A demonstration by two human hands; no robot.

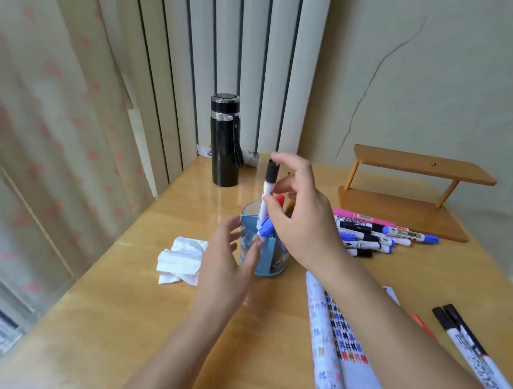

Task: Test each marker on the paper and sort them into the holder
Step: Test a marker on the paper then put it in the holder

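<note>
The right hand (303,225) pinches a black-capped marker (269,183) almost upright, its lower end inside the blue holder (272,261) at mid-tabletop (128,321). The left hand (227,260), fingers loosely spread, touches the holder's near left side. Loose markers (373,234) lie right of it. The paper (357,343) lies near right.

We see a black flask (224,141) standing upright at the far edge of the tabletop (128,321), before a white ribbed radiator (254,63). A crumpled white tissue (180,260) lies nearer us, a low wooden rack (419,168) sits far right, and a patterned curtain (48,114) hangs left.
</note>
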